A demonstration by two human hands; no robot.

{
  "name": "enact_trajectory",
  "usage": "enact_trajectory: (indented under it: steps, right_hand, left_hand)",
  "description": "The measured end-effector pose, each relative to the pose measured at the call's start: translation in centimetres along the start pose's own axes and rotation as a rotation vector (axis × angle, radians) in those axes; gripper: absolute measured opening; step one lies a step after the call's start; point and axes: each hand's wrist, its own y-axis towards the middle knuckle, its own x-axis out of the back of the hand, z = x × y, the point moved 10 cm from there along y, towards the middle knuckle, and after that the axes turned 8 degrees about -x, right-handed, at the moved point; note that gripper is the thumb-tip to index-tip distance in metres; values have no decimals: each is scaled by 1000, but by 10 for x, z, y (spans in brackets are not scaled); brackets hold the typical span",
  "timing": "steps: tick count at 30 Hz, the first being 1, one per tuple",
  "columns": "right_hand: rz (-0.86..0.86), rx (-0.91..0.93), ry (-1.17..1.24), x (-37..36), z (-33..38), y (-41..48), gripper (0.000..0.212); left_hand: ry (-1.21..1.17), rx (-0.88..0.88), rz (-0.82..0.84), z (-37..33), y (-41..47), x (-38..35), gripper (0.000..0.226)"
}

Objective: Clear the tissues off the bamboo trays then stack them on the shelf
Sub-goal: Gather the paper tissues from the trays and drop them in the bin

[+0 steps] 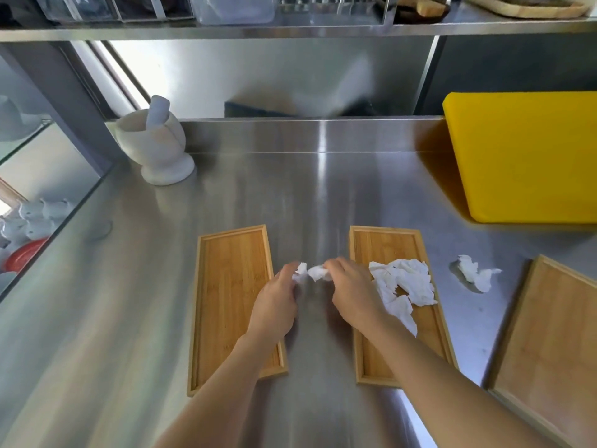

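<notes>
Pinched between the fingertips of the left hand, a small white tissue scrap; pinched in the right hand, a second crumpled tissue wad, both above bare steel countertop between two bamboo trays. Left tray bare, long axis running away from the viewer. Middle tray likewise oriented, holding a spread tissue pile. Farther right, a loose tissue on the counter, beside a third tray angled slightly.
</notes>
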Motion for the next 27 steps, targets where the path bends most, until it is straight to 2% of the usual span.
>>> enact_trajectory:
  steps: [2,4,6,12,14,16,17,18,19,23,27]
  right_hand:
    - [-25,-2,135,22,0,3,43]
    - [-148,-27,227,53,-7,5,37]
    - [-246,-126,278,77,-26,4,25]
    - [-307,-462,254,107,-109,-10,36]
    - [-320,-540,312,110,-133,-20,44]
    - [-310,-579,406,109,-150,-30,36]
    - [-289,-586,437,107,-156,-34,23]
    - [-250,-592,461,103,-159,-38,8]
    - [-208,-598,465,98,-162,-41,7]
    - [-93,-626,325,82,-169,-46,34]
    - [12,-588,125,64,-169,-46,43]
  left_hand:
    - [-54,21,-41,-2,2,5,46]
    - [-73,38,-77,-11,7,8,34]
    - [-73,26,-103,-29,11,8,21]
    - [3,-7,-64,-66,18,-19,14]
    - [49,-6,-23,-74,19,-34,21]
    - [91,-17,29,-82,20,-49,22]
    - [122,-18,63,-86,20,-57,26]
    - [164,-24,100,-89,21,-65,36]
    - [210,-41,141,-92,21,-75,46]
    - [371,-96,213,-99,21,-98,60]
    - [396,-122,223,-102,20,-105,50]
